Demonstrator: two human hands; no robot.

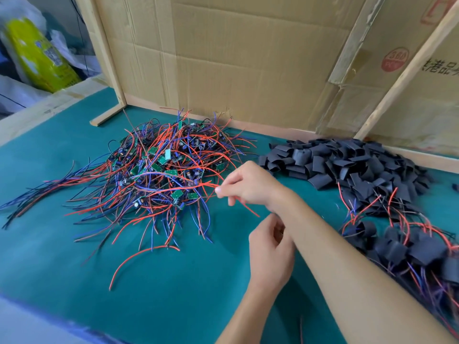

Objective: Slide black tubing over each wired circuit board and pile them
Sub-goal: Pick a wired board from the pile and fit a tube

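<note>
Nearest the camera, the left hand (269, 254) hangs over the green mat (62, 244) with fingers loosely curled; whether it holds anything cannot be told, since the right forearm crosses in front of its fingertips. Just beyond it, the right hand (250, 186) pinches a red wire (188, 187) between thumb and forefinger, the other fingers curled under; the wire's free end trails past the hand toward the camera. That wire runs left into the heap of wired circuit boards (159, 175), a loose tangle of red, blue and dark leads with small green boards showing among them. Right of this heap, against the cardboard wall (248, 58), lies a mound of short, flattened black tubing (347, 165), matte and creased. Nearer the camera than the tubing, a pile of sleeved boards (409, 249) rests, with red and blue leads sticking out of the black sleeves.
</note>
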